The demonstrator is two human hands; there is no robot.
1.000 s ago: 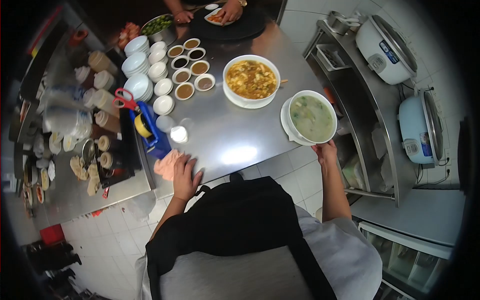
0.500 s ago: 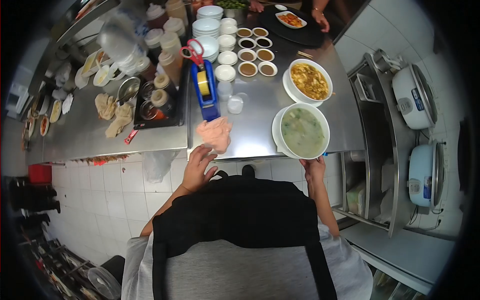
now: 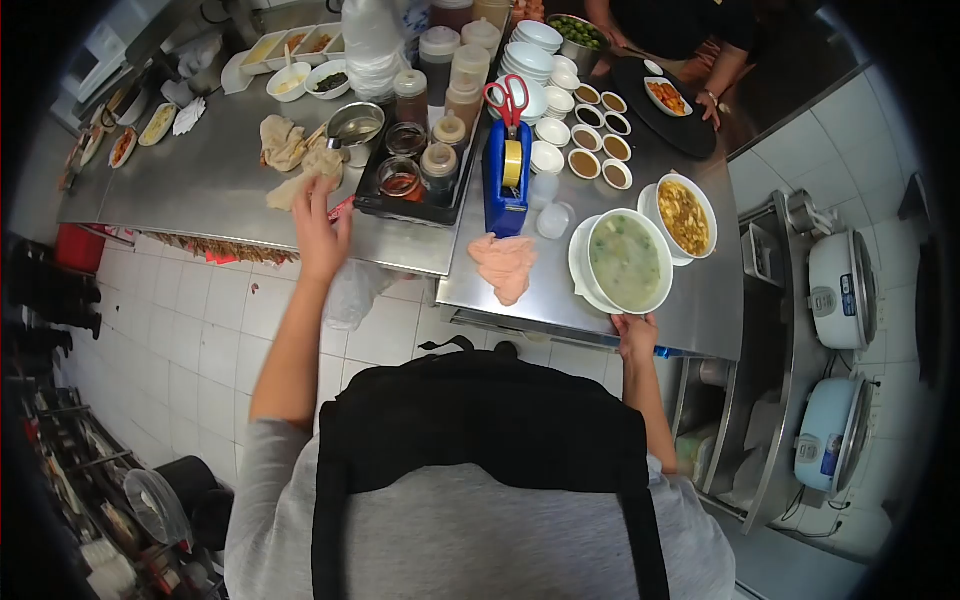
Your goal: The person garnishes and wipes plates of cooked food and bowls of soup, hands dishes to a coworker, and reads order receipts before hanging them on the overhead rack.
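Note:
My left hand [image 3: 322, 235] reaches over the left counter with its fingers apart, beside a beige cloth [image 3: 312, 178] and a red-and-white packet [image 3: 341, 208]. Below the rim of a white bowl of pale green soup [image 3: 625, 262], my right hand [image 3: 636, 334] grips its edge or the plate [image 3: 584, 268] under it. The fingertips are partly hidden there. Behind this bowl stands a second bowl of yellow-brown soup [image 3: 684, 216] on its own plate. A pink cloth [image 3: 504, 268] lies near the counter edge, below a blue tape dispenser [image 3: 507, 190] with red scissors [image 3: 508, 98].
Sauce bottles and jars stand in a black tray [image 3: 412, 212]. Small sauce cups [image 3: 586, 138] and stacked white bowls [image 3: 528, 62] are behind the dispenser. Across the counter, a person's hand [image 3: 709, 108] is by a dish [image 3: 668, 98]. Rice cookers [image 3: 838, 290] stand at right.
My left hand has moved left from beside the pink cloth to the beige cloth. The view has swung left. My right hand stays at the green soup bowl.

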